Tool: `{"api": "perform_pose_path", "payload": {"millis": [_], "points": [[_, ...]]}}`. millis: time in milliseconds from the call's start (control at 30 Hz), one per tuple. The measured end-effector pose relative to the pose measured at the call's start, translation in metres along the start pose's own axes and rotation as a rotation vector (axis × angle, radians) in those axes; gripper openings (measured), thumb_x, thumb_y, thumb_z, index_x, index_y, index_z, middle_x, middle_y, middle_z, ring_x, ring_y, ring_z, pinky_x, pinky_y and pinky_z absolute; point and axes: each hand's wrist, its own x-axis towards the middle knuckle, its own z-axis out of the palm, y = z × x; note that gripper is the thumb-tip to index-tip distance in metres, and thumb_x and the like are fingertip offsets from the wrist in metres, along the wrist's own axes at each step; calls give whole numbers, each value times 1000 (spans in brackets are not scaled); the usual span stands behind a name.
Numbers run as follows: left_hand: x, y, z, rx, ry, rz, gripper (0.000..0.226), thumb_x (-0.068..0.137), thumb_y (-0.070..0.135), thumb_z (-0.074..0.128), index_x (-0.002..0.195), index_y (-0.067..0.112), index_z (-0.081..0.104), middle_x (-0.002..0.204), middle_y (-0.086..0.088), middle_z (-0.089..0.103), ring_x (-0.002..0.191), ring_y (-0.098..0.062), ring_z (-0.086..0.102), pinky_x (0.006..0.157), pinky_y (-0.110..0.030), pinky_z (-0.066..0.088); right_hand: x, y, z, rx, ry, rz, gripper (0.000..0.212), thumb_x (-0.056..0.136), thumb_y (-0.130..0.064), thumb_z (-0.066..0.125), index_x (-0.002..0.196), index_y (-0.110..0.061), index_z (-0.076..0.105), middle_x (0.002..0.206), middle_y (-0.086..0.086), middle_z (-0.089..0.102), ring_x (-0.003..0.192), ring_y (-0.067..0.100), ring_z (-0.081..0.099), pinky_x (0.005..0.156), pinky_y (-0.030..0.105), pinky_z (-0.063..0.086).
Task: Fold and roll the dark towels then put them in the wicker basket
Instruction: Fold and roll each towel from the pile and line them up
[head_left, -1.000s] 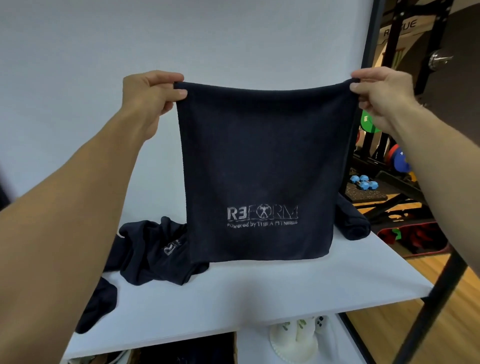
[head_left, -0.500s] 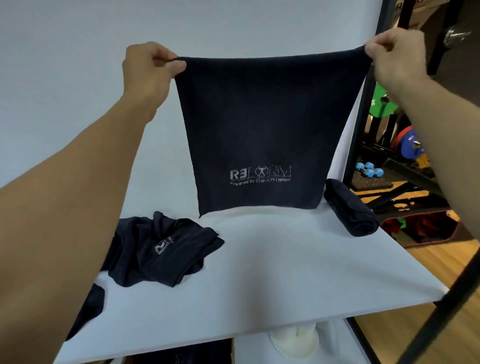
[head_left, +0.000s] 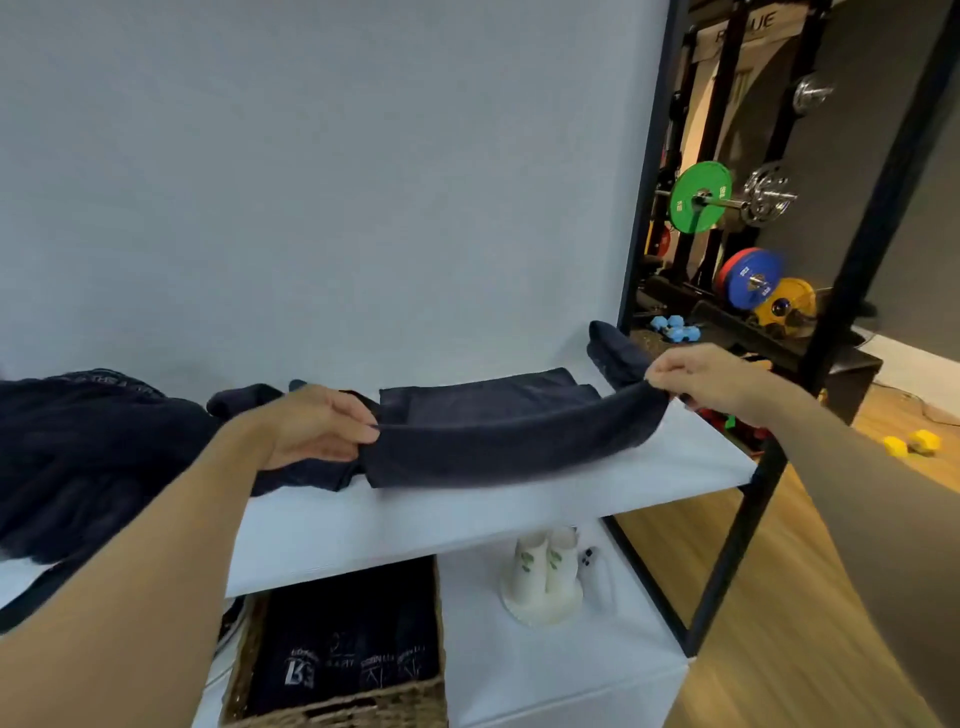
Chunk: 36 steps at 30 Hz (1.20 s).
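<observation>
Left of the held towel (head_left: 509, 441), crumpled towels (head_left: 93, 441); rolled towel (head_left: 615, 353) behind.

A: Left hand (head_left: 317, 426)?
B: Held forward on a bare arm; pinched one towel (head_left: 509, 441) corner between thumb and fingers.
A: Right hand (head_left: 711, 379)?
B: Held forward too, well apart; pinched the opposite corner at the fingertips.

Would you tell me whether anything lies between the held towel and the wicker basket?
Yes: the white shelf. The towel lies across its top, while the basket sits underneath, its back part tucked under the shelf's front edge.
</observation>
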Motion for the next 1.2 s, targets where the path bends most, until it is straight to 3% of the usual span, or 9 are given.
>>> {"api": "perform_pose_path", "payload": {"millis": [200, 433, 700, 767, 867, 967, 1033, 1100, 1200], "points": [[8, -21, 12, 128, -305, -237, 10, 82, -1, 71, 83, 9, 70, 87, -8, 68, 85, -20, 67, 84, -32, 53, 0, 30, 18, 63, -404, 278, 12, 92, -20, 63, 98, -16, 72, 94, 5, 64, 83, 16, 53, 70, 29, 43], [75, 18, -12, 24, 273, 31, 10, 84, 4, 71, 94, 3, 70, 96, -13, 75, 89, -26, 71, 83, -34, 55, 88, 7, 14, 159, 41, 103, 13, 95, -18, 57, 97, -14, 70, 67, 9, 54, 62, 17, 46, 54, 26, 38], [196, -1, -21, 140, 583, -66, 7, 84, 3, 72, 90, 3, 70, 88, -14, 71, 67, -20, 65, 60, -25, 52, 228, 17, 63, -85, 141, 89, 11, 94, -9, 55, 92, -10, 66, 69, 5, 65, 60, 11, 62, 52, 21, 40], [221, -16, -18, 291, 576, -126, 7, 82, 5, 73, 88, 3, 72, 84, -11, 71, 74, -23, 66, 68, -29, 53, 253, 25, 86, -126, 130, 164, 14, 93, -6, 52, 91, -9, 65, 80, 10, 69, 65, 16, 66, 54, 25, 46], [231, -24, -6, 579, 591, -136, 14, 84, 9, 70, 98, 6, 71, 101, -11, 68, 96, -26, 63, 79, -31, 47, 258, 33, 116, -282, 159, 173, 22, 93, -9, 47, 108, -13, 62, 104, 9, 65, 88, 27, 63, 77, 35, 53], [232, -18, 30, 825, 624, 177, 30, 93, 28, 61, 119, 13, 61, 125, -9, 59, 112, -28, 55, 95, -38, 42, 243, 19, 157, -317, 167, -169, 30, 99, -24, 49, 127, -17, 56, 128, 3, 57, 111, 27, 58, 92, 35, 46], [229, -20, 66, 877, 424, 320, 47, 97, 45, 49, 136, 18, 51, 142, -7, 49, 131, -26, 44, 108, -41, 33, 229, 5, 181, -312, -3, -352, 41, 101, -39, 44, 138, -22, 49, 143, -1, 49, 130, 20, 47, 109, 37, 35], [226, -33, 88, 1008, 250, 270, 62, 98, 58, 27, 151, 25, 28, 160, -2, 24, 148, -21, 18, 120, -42, 14, 227, 5, 190, -452, -149, -350, 51, 102, -50, 30, 147, -28, 36, 155, -5, 35, 143, 14, 28, 119, 39, 17], [218, -46, 80, 1064, 229, 183, 78, 88, 70, 6, 155, 29, 10, 164, 3, 7, 151, -18, 2, 122, -41, -1, 236, 18, 175, -544, -175, -258, 56, 102, -55, 21, 150, -29, 31, 158, -5, 28, 146, 14, 20, 119, 42, 8]]}}
